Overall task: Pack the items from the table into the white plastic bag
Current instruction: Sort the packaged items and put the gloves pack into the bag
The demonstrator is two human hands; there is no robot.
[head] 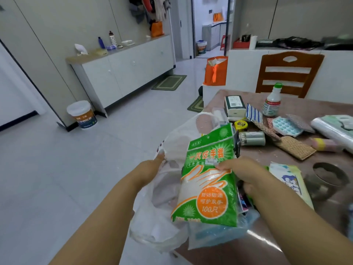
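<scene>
Low in the centre of the frame, the left hand (pixel 152 166) pinched the rim of the white plastic bag (pixel 168 190), fingers closed on the film and holding the mouth open at the table's near edge. The right hand (pixel 239 172) was closed around the right edge of a green packet of disposable gloves (pixel 208 180), thumb on the printed face and fingers hidden behind, with the packet hanging upright over the bag's opening, its lower end level with the bag's mouth.

The packet looked light and floppy, a thin sleeve full of soft film, so it would likely bend rather than stand; a grip near its middle edge, as here, seemed sensible, and its glossy skin might slide if held loosely. The bag itself was limp and translucent (it would probably collapse shut if the rim were let go).

Right of centre, still on the table (pixel 324 109), lay a yellow tape measure (pixel 241 124), a grey cylindrical case (pixel 252 138), a pale blue tray with round wells (pixel 286 126), a woven mat (pixel 295 147) and a bottle with a green cap (pixel 272 100) standing further back. The bottle would probably be the heaviest and want a whole-hand hold round its body.
</scene>
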